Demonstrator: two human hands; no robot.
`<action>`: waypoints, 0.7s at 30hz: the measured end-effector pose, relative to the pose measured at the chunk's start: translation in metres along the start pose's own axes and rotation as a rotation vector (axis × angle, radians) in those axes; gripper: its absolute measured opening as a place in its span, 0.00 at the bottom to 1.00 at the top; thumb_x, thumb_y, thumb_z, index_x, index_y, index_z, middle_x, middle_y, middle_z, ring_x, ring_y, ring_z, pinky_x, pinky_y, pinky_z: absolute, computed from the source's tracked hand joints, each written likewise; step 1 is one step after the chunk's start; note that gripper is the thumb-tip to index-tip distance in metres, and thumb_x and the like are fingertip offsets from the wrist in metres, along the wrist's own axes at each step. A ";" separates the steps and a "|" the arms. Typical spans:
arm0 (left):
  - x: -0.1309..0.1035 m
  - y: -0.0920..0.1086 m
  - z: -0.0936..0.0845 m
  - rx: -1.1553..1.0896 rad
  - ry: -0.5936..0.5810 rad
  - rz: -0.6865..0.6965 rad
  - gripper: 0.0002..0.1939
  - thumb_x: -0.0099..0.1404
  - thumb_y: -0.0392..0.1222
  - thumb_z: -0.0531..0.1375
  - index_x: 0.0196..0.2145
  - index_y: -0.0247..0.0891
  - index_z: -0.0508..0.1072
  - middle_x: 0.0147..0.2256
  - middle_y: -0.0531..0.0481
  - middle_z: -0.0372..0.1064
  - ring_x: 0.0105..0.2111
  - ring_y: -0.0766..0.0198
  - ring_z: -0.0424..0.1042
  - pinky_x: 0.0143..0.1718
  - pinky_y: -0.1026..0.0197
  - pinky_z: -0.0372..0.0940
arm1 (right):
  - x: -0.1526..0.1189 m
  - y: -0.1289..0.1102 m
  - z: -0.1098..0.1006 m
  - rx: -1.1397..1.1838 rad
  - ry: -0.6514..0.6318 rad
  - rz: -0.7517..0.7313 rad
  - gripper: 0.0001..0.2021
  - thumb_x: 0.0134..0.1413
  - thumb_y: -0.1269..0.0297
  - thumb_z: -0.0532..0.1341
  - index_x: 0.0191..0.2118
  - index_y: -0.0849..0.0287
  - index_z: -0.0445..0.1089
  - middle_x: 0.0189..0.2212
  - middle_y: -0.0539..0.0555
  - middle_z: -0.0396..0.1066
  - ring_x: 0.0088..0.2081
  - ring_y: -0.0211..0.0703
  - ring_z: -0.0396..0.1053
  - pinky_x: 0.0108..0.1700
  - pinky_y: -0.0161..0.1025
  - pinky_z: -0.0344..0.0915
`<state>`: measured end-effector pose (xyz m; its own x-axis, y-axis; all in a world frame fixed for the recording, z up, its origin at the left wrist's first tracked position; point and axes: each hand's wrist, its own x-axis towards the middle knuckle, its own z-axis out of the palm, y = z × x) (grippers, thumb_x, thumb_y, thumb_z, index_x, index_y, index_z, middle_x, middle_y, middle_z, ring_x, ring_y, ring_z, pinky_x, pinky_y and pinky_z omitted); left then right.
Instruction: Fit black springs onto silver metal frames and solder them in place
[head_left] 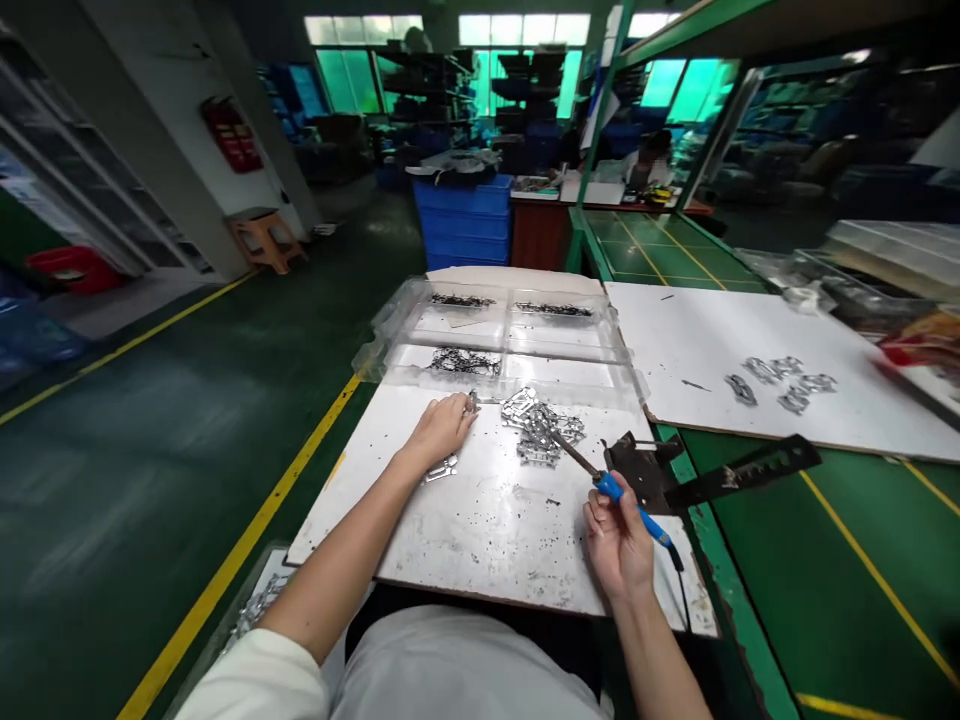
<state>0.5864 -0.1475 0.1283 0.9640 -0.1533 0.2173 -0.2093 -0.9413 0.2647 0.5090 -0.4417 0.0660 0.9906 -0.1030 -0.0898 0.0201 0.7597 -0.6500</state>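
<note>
A blue-handled soldering iron [632, 508] rests in my right hand [621, 540], fingers wrapped round the grip. Its metal tip points up and left, over a heap of flat silvery metal parts [541, 432]. My left hand [442, 428] is closed at the near edge of a clear compartment tray [551, 345], with the fingertips on a small dark piece too small to name. Just below that hand lies another silvery part [442, 468]. Thin black pieces [465, 362] fill some of the tray's compartments.
Beside my right hand stands a dark metal bracket [652, 470]. On the white board [750, 330] to the right lie several silvery parts [784, 380]. Dark specks dot the white worktop [480, 540]. Blue crates [463, 222] are stacked beyond it, and a person sits farther back.
</note>
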 end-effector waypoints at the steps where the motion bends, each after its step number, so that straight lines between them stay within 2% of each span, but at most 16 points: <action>1: -0.004 0.004 -0.002 -0.064 0.049 -0.045 0.13 0.73 0.48 0.48 0.45 0.38 0.65 0.41 0.42 0.71 0.43 0.52 0.70 0.46 0.54 0.60 | 0.001 -0.006 0.003 -0.024 -0.021 -0.002 0.17 0.45 0.53 0.73 0.42 0.51 0.76 0.24 0.47 0.66 0.23 0.33 0.62 0.20 0.29 0.60; 5: -0.019 0.022 -0.005 -0.392 0.199 -0.112 0.14 0.73 0.52 0.48 0.41 0.40 0.64 0.31 0.49 0.67 0.31 0.59 0.67 0.34 0.60 0.58 | 0.010 -0.030 0.024 -0.116 -0.106 -0.159 0.16 0.50 0.50 0.69 0.39 0.55 0.75 0.21 0.47 0.67 0.20 0.35 0.63 0.16 0.31 0.59; 9: -0.019 0.034 0.008 -0.905 0.273 -0.092 0.18 0.70 0.57 0.53 0.33 0.40 0.63 0.24 0.54 0.63 0.24 0.65 0.63 0.28 0.64 0.56 | 0.024 -0.039 0.057 -0.174 -0.126 -0.407 0.16 0.54 0.48 0.65 0.33 0.57 0.72 0.16 0.47 0.66 0.14 0.38 0.61 0.11 0.33 0.56; 13: 0.000 0.037 0.022 -1.493 0.206 -0.158 0.22 0.66 0.61 0.56 0.29 0.39 0.61 0.22 0.56 0.60 0.17 0.70 0.59 0.18 0.66 0.52 | 0.047 -0.039 0.092 -0.155 -0.037 -0.613 0.18 0.53 0.47 0.64 0.29 0.58 0.69 0.14 0.46 0.65 0.12 0.39 0.60 0.10 0.35 0.56; 15: 0.011 0.038 0.024 -1.738 0.135 -0.193 0.22 0.63 0.60 0.59 0.27 0.39 0.60 0.20 0.58 0.57 0.14 0.71 0.57 0.15 0.66 0.49 | 0.063 -0.039 0.102 -0.148 -0.006 -0.702 0.18 0.53 0.47 0.64 0.26 0.58 0.68 0.14 0.46 0.64 0.12 0.38 0.60 0.11 0.34 0.56; 18: 0.023 0.038 0.027 -1.959 0.009 -0.247 0.23 0.60 0.58 0.61 0.24 0.39 0.58 0.16 0.59 0.51 0.11 0.72 0.53 0.13 0.67 0.45 | 0.082 -0.035 0.103 -0.177 0.004 -0.767 0.16 0.52 0.51 0.65 0.24 0.58 0.67 0.13 0.46 0.64 0.11 0.38 0.60 0.10 0.34 0.55; 21: 0.025 0.038 0.034 -2.056 -0.082 -0.289 0.23 0.60 0.57 0.62 0.22 0.39 0.56 0.14 0.59 0.49 0.09 0.72 0.50 0.11 0.67 0.40 | 0.091 -0.027 0.091 -0.215 0.003 -0.724 0.17 0.51 0.52 0.66 0.23 0.59 0.66 0.12 0.45 0.63 0.10 0.37 0.58 0.08 0.33 0.52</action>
<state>0.6086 -0.1970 0.1115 0.9866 -0.1603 -0.0311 0.1339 0.6853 0.7159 0.6108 -0.4133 0.1444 0.7393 -0.5311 0.4141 0.6390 0.3592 -0.6801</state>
